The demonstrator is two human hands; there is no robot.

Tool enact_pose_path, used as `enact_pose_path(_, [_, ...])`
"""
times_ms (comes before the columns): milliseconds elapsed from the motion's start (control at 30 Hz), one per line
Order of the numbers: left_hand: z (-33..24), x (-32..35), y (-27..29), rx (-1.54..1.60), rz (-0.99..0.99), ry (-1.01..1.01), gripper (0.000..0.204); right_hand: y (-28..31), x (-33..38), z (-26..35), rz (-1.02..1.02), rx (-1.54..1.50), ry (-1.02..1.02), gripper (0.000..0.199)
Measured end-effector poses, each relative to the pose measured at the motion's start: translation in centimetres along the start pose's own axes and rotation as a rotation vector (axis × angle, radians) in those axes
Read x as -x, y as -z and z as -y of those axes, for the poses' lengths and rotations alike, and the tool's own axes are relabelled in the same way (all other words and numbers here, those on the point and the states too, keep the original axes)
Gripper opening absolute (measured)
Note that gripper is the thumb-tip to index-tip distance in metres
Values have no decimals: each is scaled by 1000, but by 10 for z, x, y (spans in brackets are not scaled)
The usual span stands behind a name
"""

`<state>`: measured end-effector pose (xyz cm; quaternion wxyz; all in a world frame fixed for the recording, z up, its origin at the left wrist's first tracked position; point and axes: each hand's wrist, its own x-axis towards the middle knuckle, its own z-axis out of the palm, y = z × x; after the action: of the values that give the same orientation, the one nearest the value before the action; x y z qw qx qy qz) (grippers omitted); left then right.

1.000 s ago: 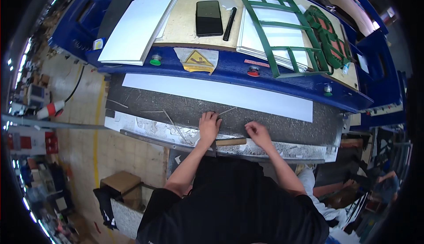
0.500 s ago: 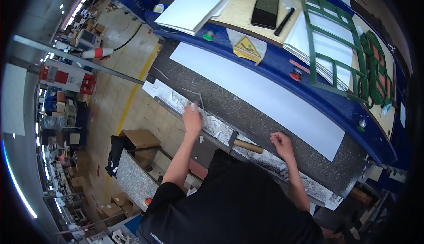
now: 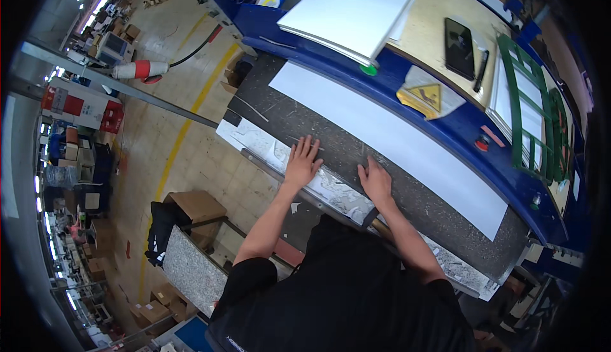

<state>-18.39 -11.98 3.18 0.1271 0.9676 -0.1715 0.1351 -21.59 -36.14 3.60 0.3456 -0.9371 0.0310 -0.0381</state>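
Note:
My left hand (image 3: pixel 303 162) lies on the dark, speckled machine bed (image 3: pixel 344 137) with its fingers spread, at the border of the scrap-covered ledge (image 3: pixel 270 151). Close to its right, my right hand (image 3: pixel 377 183) reaches over the same bed, index finger stretched out and thumb apart; its other fingers look partly curled. Neither hand holds anything I can see. Beyond them a long white sheet (image 3: pixel 388 145) lies along the bed. A hammer (image 3: pixel 371 217) rests on the ledge beneath my right forearm, which hides part of its handle. A thin offcut (image 3: pixel 252 108) lies left of my left hand.
Across the blue machine frame (image 3: pixel 331 49) are a stack of white boards (image 3: pixel 353 11), a phone (image 3: pixel 459 48), a black pen (image 3: pixel 482 70) and a green lattice frame (image 3: pixel 525 110). A red push button (image 3: pixel 482 142) sits on the front. A cardboard box (image 3: pixel 196 209) stands at lower left.
My left hand has gone from closed fingers near a thin strip to lying spread on the bed. My right hand has moved left toward it and straightened its index finger. The view has shifted.

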Motion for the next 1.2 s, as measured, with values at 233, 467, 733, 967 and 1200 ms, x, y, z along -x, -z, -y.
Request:
enact_pose_path(233, [95,-1,8,108,98,368,22,-40,-40,0,-39,224,-110,19])
enact_pose_path(467, [186,-50,-10,-13,0,190,50,-41,-49,15,-65,193,-133,12])
enact_pose_path(733, [175,4,-3,-167,-127,710,31,-32,-13,33,137,-150,-301,13])
enact_pose_path(967, [46,-66,-44,1625,141,1058,31,-26,20,33,925,-251,17,34])
enact_pose_path(1200, [-18,-111,-63,2040,-13,1529,31,8,58,-34,156,-1056,-820,36])
